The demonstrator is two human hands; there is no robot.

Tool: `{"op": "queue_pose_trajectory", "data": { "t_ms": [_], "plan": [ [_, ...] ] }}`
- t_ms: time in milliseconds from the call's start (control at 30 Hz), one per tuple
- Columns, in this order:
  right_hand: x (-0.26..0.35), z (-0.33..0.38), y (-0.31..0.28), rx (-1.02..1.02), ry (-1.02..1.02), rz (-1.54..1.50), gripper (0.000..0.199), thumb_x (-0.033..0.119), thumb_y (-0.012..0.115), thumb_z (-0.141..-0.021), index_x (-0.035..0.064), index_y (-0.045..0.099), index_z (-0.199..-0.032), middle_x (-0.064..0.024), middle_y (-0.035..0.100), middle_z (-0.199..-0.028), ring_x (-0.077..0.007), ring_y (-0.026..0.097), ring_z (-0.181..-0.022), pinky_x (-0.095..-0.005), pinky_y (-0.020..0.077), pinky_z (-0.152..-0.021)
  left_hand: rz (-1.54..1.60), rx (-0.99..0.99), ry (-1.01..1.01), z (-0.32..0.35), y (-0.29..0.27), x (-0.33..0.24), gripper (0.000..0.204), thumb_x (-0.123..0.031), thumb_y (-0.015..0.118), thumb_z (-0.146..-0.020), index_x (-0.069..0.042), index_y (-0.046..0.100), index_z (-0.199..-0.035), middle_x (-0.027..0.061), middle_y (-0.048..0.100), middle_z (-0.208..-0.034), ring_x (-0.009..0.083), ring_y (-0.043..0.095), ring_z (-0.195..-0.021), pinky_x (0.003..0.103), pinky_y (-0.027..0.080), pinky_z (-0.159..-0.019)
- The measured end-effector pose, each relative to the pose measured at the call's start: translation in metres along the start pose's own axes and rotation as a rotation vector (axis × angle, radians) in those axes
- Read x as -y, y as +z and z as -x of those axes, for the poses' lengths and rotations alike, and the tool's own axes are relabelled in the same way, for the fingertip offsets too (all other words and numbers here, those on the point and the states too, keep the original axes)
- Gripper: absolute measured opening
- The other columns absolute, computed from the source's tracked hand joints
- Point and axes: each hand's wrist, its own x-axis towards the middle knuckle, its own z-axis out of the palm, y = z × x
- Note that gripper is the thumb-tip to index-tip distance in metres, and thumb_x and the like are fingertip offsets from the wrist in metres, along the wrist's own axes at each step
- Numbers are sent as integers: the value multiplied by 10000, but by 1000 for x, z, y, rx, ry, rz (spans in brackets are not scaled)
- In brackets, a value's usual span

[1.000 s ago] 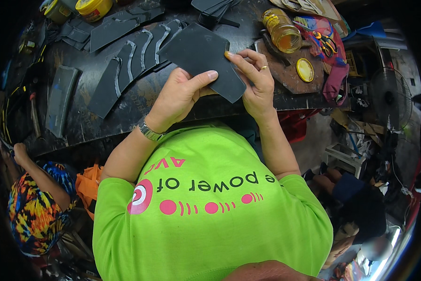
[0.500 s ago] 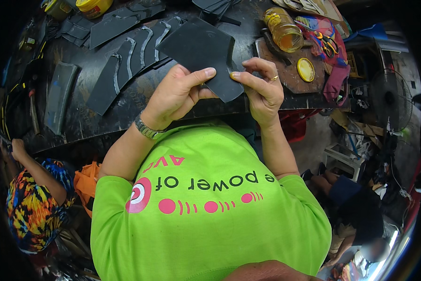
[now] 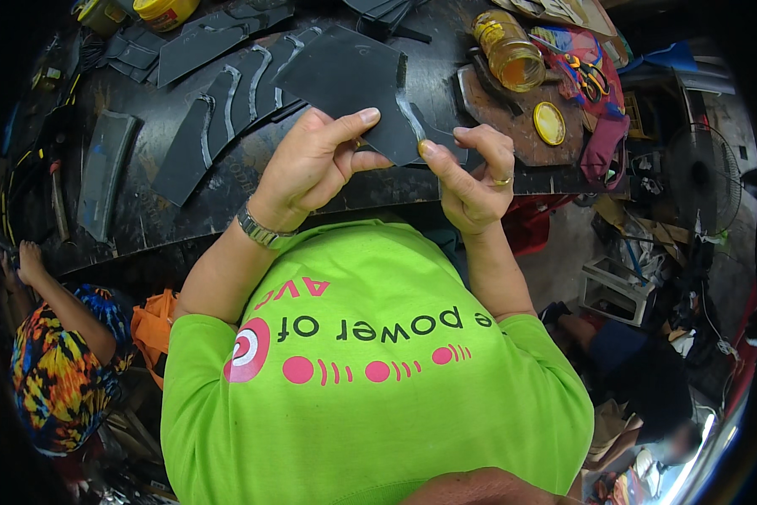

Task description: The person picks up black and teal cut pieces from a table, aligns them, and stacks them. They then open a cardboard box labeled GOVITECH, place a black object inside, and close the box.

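Two hands on one flat black rubbery sheet piece (image 3: 345, 88) at the dark table (image 3: 185, 210) edge; left hand (image 3: 315, 164) pins it, right hand (image 3: 471, 172) pinches its glossy edge (image 3: 410, 114); several similar cut pieces (image 3: 218, 109) lie behind; work seemingly midway.

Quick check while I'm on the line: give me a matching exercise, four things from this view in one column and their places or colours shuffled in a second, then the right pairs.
Things:
1. black sheet piece
2. glass jar
3. round lid
4. wristwatch

Places and colours:
A. on the left hand side's wrist
B. amber, lying on the bench at upper right
C. pinched between both hands, the right hand at its edge
D. yellow, flat on a brown board

Pairs: 1-C, 2-B, 3-D, 4-A
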Motion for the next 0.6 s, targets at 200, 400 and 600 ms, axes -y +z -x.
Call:
{"op": "queue_pose_trajectory", "data": {
  "t_ms": [200,400,600],
  "plan": [
    [6,-2,-2,58,-51,96,444,-52,801,-638,238,807,-975,-36,572,-1048,-249,528,-976,-361,482,-779,-70,-82,16,-2,-1,2,234,-85,593,-999,132,679,-999,186,727,-983,204,741,-862,311,657,-761],
    [10,-5,2,61,-133,198,506,9,756,-570,302,782,-982,45,557,-1000,-187,483,-914,-349,394,-718,-68,-69,26,-1,0,0,200,-77,618,-982,110,687,-962,161,729,-943,188,739,-838,301,654,-753],
    [19,-9,-1,102,-90,103,496,16,759,-612,298,787,-1018,32,517,-940,-179,490,-847,-354,381,-722,-134,-140,114,3,-2,-4,172,-112,631,-984,35,713,-949,111,736,-960,160,718,-868,296,612,-734]
  ]
}}
